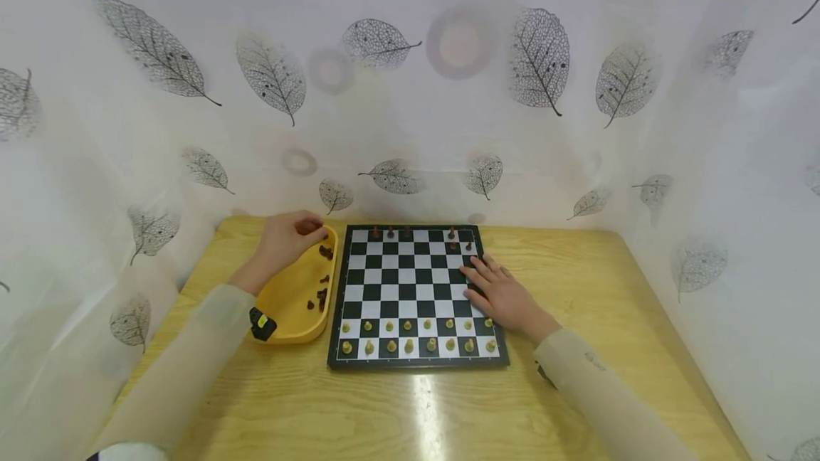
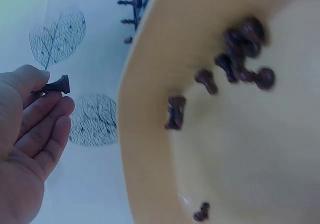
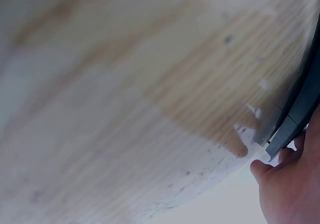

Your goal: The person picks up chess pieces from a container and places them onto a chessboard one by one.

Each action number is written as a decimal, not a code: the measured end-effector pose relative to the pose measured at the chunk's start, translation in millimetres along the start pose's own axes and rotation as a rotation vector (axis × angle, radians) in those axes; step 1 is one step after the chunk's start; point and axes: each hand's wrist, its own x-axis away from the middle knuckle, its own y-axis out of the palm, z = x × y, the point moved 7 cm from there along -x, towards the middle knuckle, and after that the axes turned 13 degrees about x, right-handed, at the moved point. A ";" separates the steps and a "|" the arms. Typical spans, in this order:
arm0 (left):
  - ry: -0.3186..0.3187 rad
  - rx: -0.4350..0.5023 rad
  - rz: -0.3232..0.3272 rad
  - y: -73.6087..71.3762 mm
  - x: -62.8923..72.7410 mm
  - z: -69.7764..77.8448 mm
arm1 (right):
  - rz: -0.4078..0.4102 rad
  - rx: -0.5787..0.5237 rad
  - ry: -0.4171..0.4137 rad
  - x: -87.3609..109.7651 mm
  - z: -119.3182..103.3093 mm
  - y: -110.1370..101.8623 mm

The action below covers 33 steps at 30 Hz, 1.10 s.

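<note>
Over the far end of a yellow tray (image 1: pixel 301 338), my left hand (image 1: pixel 283 242) pinches a dark brown chess piece (image 2: pixel 60 85) between thumb and fingers. Its flared base points away from the palm, and the fingers hide its other end. Several dark pieces (image 2: pixel 242 46) lie tumbled in the tray. To the tray's right is a black-and-white chessboard (image 1: pixel 389 274). My right hand (image 1: pixel 506 299) rests on the board's right edge, fingers spread and pointing inward. In the right wrist view, that hand is beside the board's dark side (image 3: pixel 295 116).
Yellow chess pieces (image 1: pixel 408 346) stand in two rows along the board's near side. A few dark pieces (image 1: pixel 406 232) stand at its far side. Tray and board share a wooden table (image 1: pixel 564 276), with leaf-patterned white sheeting (image 1: pixel 397 119) behind and at both sides.
</note>
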 end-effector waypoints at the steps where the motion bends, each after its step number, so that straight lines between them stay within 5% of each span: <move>1: -0.005 0.004 -0.003 2.4 -2.0 2.8 | -0.006 -0.003 0.003 -0.1 0.1 0.7; 16: 0.027 0.095 -0.054 47.6 -36.0 46.1 | 0.007 -0.007 -0.001 -2.1 0.5 2.5; 29: 0.043 0.077 -0.073 89.7 -58.2 56.3 | -0.008 -0.001 0.007 -0.7 0.1 1.4; 33: -0.005 0.092 -0.083 100.6 -64.5 56.8 | -0.005 0.000 0.005 -0.2 -0.7 -0.4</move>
